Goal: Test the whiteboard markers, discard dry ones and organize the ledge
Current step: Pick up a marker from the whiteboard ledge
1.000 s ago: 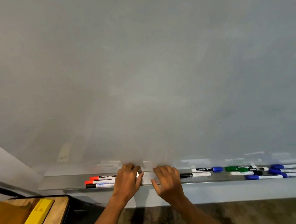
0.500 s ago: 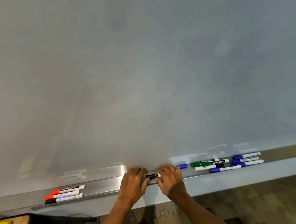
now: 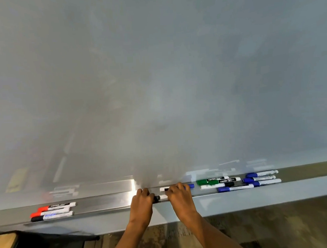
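A metal ledge (image 3: 106, 203) runs under the whiteboard (image 3: 156, 86). Both my hands are on it at the middle. My left hand (image 3: 141, 203) and my right hand (image 3: 179, 196) hold the two ends of a black-capped marker (image 3: 159, 197) lying along the ledge's front edge. Behind my right hand lies a blue-capped marker (image 3: 163, 189), partly hidden. Two red markers (image 3: 54, 207) and a black one (image 3: 51, 216) lie grouped at the left. Green markers (image 3: 216, 181) and several blue markers (image 3: 261, 178) lie at the right.
A wooden table corner (image 3: 3, 246) with a dark edge sits at the bottom left, below the ledge. Patterned floor (image 3: 280, 228) shows under the board's lower frame.
The camera has turned left, so the ledge sits more to the right in view. My hands have drawn apart, and more of the black-capped marker shows between them.
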### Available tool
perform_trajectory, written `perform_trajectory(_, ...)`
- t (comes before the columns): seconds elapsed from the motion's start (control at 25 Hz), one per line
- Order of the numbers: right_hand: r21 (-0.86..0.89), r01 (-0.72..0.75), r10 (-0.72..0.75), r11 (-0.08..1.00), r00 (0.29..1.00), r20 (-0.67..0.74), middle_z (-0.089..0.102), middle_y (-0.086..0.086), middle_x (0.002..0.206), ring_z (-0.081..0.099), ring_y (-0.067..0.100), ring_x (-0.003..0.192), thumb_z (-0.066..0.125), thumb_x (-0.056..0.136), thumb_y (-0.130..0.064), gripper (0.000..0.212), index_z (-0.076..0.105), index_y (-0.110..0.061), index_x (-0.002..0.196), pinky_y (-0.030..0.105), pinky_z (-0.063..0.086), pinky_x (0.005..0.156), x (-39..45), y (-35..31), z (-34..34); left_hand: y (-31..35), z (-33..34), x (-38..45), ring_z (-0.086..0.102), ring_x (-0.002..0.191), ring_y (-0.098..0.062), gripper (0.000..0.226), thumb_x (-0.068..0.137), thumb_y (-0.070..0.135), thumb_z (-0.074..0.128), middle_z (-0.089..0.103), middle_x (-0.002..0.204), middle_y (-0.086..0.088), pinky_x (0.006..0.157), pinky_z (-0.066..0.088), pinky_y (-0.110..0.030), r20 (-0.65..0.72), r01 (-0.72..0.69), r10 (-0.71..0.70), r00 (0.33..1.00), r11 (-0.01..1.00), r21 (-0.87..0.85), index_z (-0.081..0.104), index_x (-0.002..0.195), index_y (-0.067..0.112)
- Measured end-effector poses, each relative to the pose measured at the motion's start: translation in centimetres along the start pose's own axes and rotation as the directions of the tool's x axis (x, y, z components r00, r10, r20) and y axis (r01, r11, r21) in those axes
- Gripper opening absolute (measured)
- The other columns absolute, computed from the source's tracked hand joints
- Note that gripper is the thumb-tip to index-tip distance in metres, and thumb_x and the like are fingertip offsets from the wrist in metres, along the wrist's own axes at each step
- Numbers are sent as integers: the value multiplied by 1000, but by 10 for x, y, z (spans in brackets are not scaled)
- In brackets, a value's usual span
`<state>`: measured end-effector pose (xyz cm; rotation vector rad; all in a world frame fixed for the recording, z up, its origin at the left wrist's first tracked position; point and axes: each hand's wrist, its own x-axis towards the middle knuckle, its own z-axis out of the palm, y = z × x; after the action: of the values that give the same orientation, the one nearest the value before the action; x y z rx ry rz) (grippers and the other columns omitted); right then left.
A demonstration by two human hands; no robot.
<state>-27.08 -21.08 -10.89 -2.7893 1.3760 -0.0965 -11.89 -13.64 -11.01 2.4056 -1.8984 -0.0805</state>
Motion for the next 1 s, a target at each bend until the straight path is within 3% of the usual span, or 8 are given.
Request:
perform_trajectory(0.2,13,16,-16,1000,1000,-2,70,1,86,66,24,82,97,46,-20,42,77,-24,83,41,54,74,3,10,-7,10,-15,-9,59,63,-25,41,45,2,95,65,75,-7,46,47,-31,-81,-10,9,997,1000,-9,74,79,12)
perform_trajectory(0.36,242,57,-43,969,997,-63,69,-8,97,62,20,96,79,77,-36,22,70,-30,96,39,45,88,6,24,-36,17,-44,-14,55,63,-22,31,65,7,89,64,73,-1,47,39,-30,-227,-26,0,974,993,-114,65,81,17)
perform_trajectory(0.44,403,49,-35,914,998,-43,69,-12,98,58,15,98,70,83,-41,17,67,-29,96,35,42,89,11,37,-62,20,-65,-13,54,65,-21,25,71,11,86,65,75,0,48,41,-31,-303,-51,-7,953,982,-182,65,83,17)
perform_trajectory(0.56,777,-66,62,626,997,35,73,-9,83,66,8,80,86,71,-35,20,72,-27,83,28,54,77,18,58,-110,29,-96,-10,54,74,-21,21,78,9,80,67,83,0,54,47,-34,-415,-124,15,910,964,-236,66,93,15)
perform_trajectory(0.64,883,-117,73,455,993,94,75,-3,81,68,7,75,91,65,-30,27,75,-22,85,24,57,74,17,67,-139,33,-115,-7,53,78,-19,20,81,10,78,67,87,2,61,45,-30,-492,-194,39,870,944,-267,66,97,14)
perform_trajectory(0.76,964,-98,95,248,993,77,76,0,84,68,11,77,91,65,-26,33,77,-16,94,24,56,74,12,71,-177,39,-140,-1,53,83,-18,19,86,14,72,68,92,1,69,43,-26,-598,-288,67,799,915,-282,68,104,10)
perform_trajectory(0.92,971,-83,162,-226,979,122,62,6,75,54,15,66,83,69,-26,36,75,-10,100,31,46,66,-2,54,-213,51,-175,3,55,84,-19,24,91,21,66,69,97,-1,72,47,-28,-698,-406,123,705,878,-255,69,110,6)
perform_trajectory(1.0,940,-77,156,-334,979,135,56,6,73,50,12,62,78,74,-28,32,75,-7,98,31,42,63,-9,39,-229,59,-196,6,56,84,-20,25,93,23,65,70,98,-1,74,47,-27,-752,-468,156,641,855,-221,70,109,5)
